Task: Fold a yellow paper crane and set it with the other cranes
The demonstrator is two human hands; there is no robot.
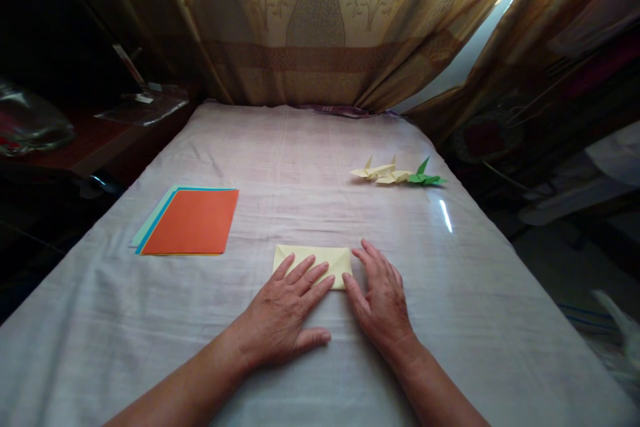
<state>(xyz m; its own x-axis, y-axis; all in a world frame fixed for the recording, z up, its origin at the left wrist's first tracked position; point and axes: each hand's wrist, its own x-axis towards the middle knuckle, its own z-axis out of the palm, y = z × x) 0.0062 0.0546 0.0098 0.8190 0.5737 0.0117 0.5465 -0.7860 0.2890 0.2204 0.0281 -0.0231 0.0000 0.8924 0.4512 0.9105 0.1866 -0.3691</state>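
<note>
A pale yellow sheet of paper [315, 257], folded into a rectangle with slanting crease lines, lies flat on the cloth-covered surface. My left hand [287, 310] rests on it with fingers spread, covering its lower left part. At the paper's right edge is my right hand [383, 300], its fingers apart and slightly curled. The right thumb tip meets the paper's right side, and nothing shows between thumb and fingers. Farther off to the right, folded paper cranes stand in a row: pale yellow ones [383, 172] and a green one [425, 177].
A stack of coloured paper [193, 223], orange on top, lies to the left. The white cloth [280, 147] reaches back to a brown patterned curtain [320, 33]. On a dark wooden table [95, 140] at left are a clear jar [30, 120] and a plastic bag [155, 107].
</note>
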